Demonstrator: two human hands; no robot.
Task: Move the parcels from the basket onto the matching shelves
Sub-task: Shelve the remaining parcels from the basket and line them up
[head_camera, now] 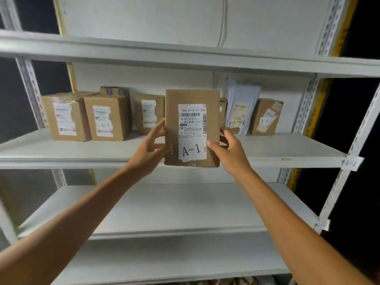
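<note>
Cardboard sits between both hands: the left hand [151,147] grips the parcel [192,97] by its left edge, the right hand [228,153] by its lower right edge, both equally near. Marked A-1, the parcel stands upright, long axis vertical, at the front lip of the shelf [287,149], which is tagged, seemingly, A-1. Its place lies straight ahead.
</note>
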